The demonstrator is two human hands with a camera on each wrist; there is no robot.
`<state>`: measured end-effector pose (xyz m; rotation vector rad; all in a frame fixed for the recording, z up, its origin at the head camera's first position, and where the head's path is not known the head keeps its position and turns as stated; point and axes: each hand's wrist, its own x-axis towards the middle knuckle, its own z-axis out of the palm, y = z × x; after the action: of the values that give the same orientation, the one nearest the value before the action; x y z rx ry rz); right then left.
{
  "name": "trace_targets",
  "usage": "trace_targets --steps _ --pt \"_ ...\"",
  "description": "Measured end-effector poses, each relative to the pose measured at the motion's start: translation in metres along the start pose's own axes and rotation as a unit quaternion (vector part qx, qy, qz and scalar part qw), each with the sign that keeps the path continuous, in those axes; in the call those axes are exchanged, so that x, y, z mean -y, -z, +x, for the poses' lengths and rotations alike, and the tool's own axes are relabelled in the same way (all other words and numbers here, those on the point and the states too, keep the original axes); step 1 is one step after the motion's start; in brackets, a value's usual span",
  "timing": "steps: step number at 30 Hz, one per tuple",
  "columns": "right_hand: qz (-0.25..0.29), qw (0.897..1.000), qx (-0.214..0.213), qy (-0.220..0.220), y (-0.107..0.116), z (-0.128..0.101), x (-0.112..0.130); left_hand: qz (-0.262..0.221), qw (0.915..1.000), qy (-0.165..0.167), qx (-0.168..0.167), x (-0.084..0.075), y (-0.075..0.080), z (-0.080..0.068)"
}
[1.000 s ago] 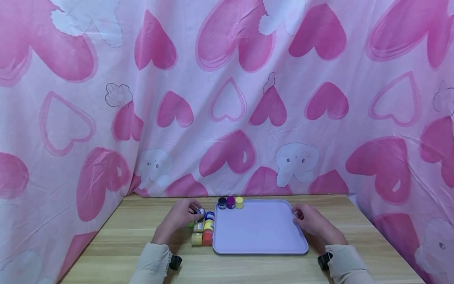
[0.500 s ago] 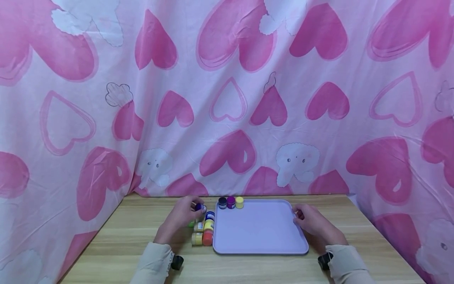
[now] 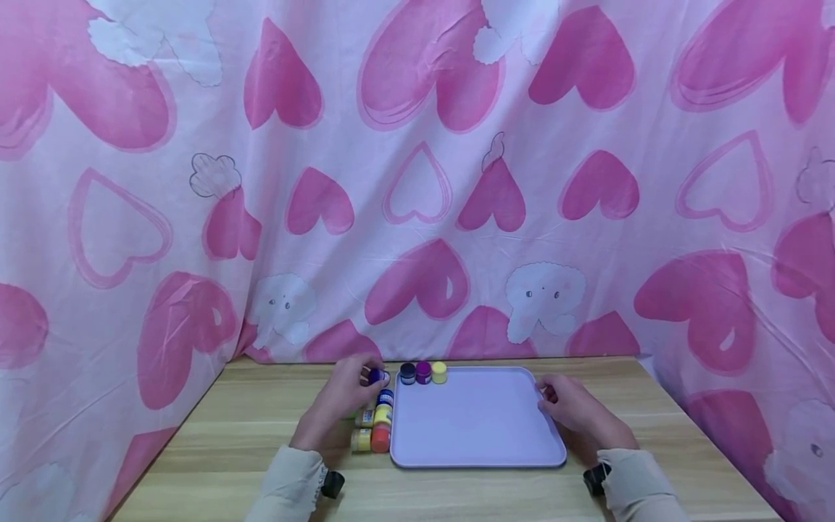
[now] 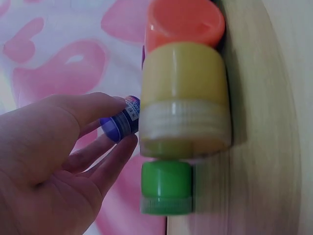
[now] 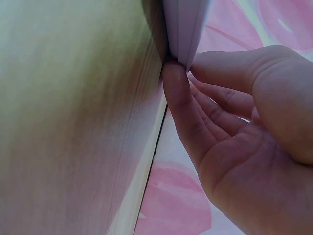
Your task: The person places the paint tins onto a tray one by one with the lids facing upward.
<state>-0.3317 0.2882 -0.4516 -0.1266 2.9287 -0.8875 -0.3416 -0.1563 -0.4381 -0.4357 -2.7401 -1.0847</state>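
1. Your left hand (image 3: 339, 402) pinches a small blue paint jar (image 3: 375, 375) between thumb and fingers; it is lifted above the wooden table (image 3: 215, 442), so the jar hangs free and touches no other jar

2. The jar sits at the tips of your fingers (image 4: 105, 169), not deep in the palm, and it is just beside the far left corner of the lilac tray (image 3: 476, 428)

3. Your right hand (image 3: 577, 409) holds the right rim of the tray, thumb and fingertip pressed on its edge; I judge this keeps the tray from sliding

4. Three jars, dark, purple and yellow (image 3: 423, 373), stand in a row along the far edge inside the tray, near the held jar

5. The other jars (image 3: 373, 428) stand close together on the table, touching the left side of the tray, under your left hand
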Motion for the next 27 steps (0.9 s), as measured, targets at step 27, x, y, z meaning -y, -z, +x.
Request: trace_targets --steps 27 --pt "0.004 1.0 -0.008 -0.003 0.0 -0.001 -0.002 -0.016 0.9979 -0.062 0.006 -0.034 -0.037 0.023"
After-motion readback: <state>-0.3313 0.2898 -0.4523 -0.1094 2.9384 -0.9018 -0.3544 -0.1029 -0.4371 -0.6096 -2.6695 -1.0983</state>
